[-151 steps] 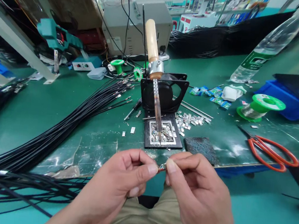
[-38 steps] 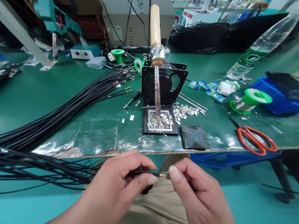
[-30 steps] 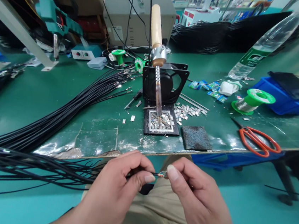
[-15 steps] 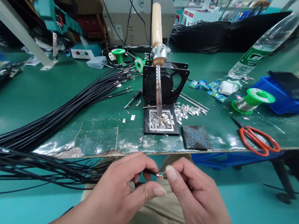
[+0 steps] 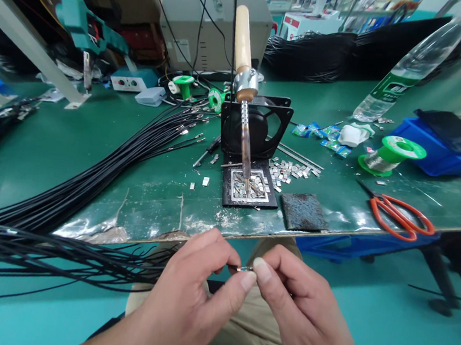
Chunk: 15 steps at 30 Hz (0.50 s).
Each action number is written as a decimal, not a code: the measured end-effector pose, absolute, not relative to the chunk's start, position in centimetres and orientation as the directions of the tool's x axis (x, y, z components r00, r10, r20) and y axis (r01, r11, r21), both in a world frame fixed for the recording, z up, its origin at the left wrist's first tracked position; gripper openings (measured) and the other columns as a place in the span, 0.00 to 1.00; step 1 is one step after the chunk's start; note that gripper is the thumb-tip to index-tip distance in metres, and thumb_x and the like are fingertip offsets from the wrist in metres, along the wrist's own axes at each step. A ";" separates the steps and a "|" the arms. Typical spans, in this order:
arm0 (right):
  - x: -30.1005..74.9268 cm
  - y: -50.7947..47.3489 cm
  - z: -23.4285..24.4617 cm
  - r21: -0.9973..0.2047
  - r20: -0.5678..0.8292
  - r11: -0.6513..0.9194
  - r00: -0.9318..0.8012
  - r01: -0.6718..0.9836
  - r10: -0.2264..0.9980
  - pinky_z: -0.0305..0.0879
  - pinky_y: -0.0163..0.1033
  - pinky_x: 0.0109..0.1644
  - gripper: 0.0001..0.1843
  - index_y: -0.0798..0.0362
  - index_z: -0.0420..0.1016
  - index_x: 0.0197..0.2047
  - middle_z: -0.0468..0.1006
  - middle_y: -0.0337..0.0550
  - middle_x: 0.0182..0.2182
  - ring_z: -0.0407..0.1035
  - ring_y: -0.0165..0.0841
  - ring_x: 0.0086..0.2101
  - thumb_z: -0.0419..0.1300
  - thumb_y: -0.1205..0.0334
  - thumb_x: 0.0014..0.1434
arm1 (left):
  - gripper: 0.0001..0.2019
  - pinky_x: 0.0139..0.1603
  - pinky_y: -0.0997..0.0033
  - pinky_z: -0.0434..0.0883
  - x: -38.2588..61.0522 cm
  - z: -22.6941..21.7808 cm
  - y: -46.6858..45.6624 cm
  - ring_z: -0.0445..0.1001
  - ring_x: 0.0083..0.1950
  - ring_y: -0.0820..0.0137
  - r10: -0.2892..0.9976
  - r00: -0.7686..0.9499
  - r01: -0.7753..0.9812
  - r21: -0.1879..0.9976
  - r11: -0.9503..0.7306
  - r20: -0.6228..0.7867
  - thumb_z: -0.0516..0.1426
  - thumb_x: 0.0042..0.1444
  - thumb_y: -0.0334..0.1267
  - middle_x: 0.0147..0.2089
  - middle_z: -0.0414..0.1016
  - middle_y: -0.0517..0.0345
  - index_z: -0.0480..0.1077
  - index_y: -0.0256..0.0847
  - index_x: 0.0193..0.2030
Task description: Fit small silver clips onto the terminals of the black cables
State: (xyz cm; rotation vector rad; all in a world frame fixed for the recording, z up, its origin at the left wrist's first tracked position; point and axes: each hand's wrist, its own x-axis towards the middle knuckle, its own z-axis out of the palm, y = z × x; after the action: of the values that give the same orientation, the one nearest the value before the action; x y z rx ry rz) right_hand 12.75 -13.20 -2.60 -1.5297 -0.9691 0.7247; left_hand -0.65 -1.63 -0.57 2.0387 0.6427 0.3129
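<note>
Just in front of the table edge, my left hand (image 5: 201, 293) is closed round a black cable (image 5: 234, 267), with thumb and forefinger close to its end. The thumb and forefinger of my right hand (image 5: 302, 306) pinch the small metal connector (image 5: 246, 269) at that end. Fingertips cover most of the connector, and bare coloured wires are hard to make out. Beyond the hands, a wooden-handled soldering iron (image 5: 246, 133) is clamped tip-down over a framed pad (image 5: 234, 197) strewn with small metal pieces.
Black cables (image 5: 101, 181) lie in a bundle on the left, more hanging below (image 5: 80, 266). A black fan (image 5: 283, 120) stands behind the iron. Rightward are loose metal shells (image 5: 292, 171), a dark sponge (image 5: 304, 212), orange-handled scissors (image 5: 403, 215), a solder spool (image 5: 401, 148) and a bottle (image 5: 396, 83).
My left thumb has risen and closed against the cable end beside the connector. My right hand keeps its pinch, and both hands have shifted only slightly.
</note>
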 end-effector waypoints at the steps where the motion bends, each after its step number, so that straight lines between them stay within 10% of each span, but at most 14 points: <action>1: 12.7 -13.2 -2.6 -0.980 0.065 -0.032 0.472 0.196 0.879 0.57 0.27 0.24 0.22 0.52 0.65 0.28 0.62 0.33 0.21 0.55 0.25 0.22 0.56 0.53 0.75 | 0.14 0.37 0.68 0.62 -0.6 -0.5 -1.7 0.67 0.37 0.68 0.555 0.831 0.318 0.847 -0.425 -0.034 0.56 0.68 0.41 0.35 0.71 0.56 0.68 0.40 0.30; 15: 12.7 -13.2 -3.2 -0.979 0.094 -0.011 0.496 0.205 0.863 0.57 0.28 0.24 0.22 0.52 0.66 0.28 0.64 0.33 0.21 0.56 0.25 0.22 0.57 0.55 0.75 | 0.04 0.32 0.74 0.63 -0.6 -0.3 -1.2 0.66 0.32 0.73 0.565 0.825 0.319 0.848 -0.423 -0.028 0.60 0.60 0.33 0.31 0.69 0.62 0.75 0.42 0.33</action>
State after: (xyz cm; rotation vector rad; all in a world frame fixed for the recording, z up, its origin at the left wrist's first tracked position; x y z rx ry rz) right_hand 12.69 -13.15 -3.16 -1.5255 -0.9643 0.6763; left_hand -0.60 -1.25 -0.31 2.0448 0.6510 0.3229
